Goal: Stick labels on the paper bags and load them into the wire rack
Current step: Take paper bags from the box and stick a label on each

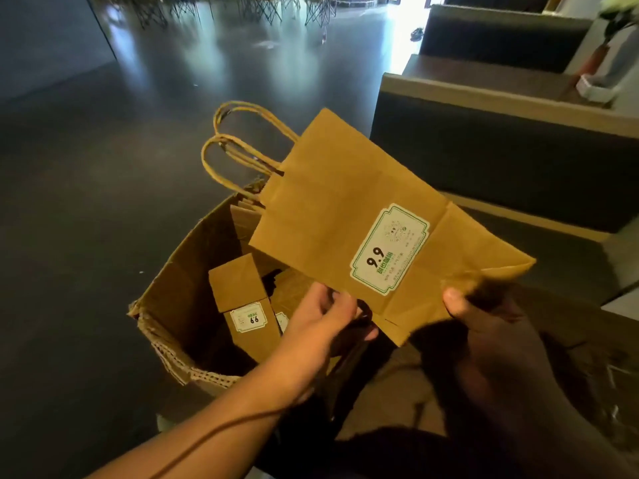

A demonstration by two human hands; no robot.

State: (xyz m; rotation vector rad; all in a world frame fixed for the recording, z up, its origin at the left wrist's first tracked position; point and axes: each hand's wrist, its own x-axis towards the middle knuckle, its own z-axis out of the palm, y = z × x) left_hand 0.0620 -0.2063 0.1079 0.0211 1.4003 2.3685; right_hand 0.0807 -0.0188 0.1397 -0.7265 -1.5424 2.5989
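Bare dark floor fills the frame's left and upper middle. Lower centre, the open cardboard box is crowded with labelled bags. A flat paper bag spans mid-frame; dark benches block the right.

The white green-bordered label on the flat brown paper bag I'm holding reads "9.9". The small white label on a folded brown bag in the box shows "66", probably 9.9 flipped.

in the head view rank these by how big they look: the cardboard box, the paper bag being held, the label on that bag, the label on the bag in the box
1. cardboard box and held paper bag: look alike, and the bag is nearer, so unranked
2. label on the held bag
3. label on the bag in the box
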